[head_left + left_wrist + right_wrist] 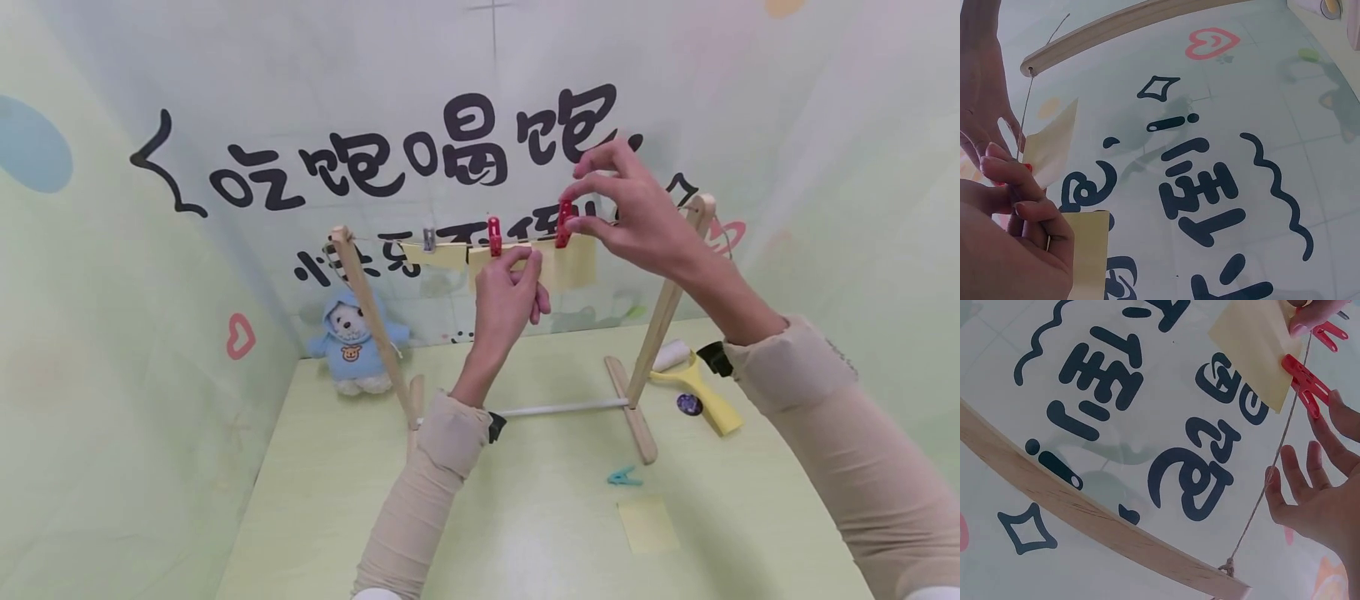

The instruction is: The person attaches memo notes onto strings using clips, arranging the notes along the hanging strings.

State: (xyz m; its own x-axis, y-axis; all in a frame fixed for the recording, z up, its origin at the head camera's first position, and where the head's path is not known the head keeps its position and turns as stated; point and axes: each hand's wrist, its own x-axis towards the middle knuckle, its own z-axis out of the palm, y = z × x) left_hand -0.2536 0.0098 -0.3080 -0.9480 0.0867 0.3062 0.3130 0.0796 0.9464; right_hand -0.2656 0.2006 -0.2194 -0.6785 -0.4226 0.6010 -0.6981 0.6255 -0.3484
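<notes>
In the head view, a string (pixel 1260 500) between two wooden posts bears pale yellow paper squares and small clips. My left hand (pixel 510 292) pinches the upper left edge of the right-hand paper (pixel 572 265); its fingers are curled in the left wrist view. Thumb and forefinger of my right hand (pixel 637 212) touch the handles of a red clip (pixel 563 223) at that paper's top edge, the other fingers spread. Another red clip (pixel 494 236) sits above my left hand. Further left, a grey clip (pixel 429 240) holds another paper (pixel 442 255).
Behind the left post (pixel 378 329) sits a plush toy (pixel 356 346) in blue. Right of the rack lie a yellow-handled roller (pixel 701 392) and a dark round disc (pixel 689 405). A teal clip (pixel 624 477) and a loose yellow paper (pixel 648 525) lie on the table (pixel 540 533) in front.
</notes>
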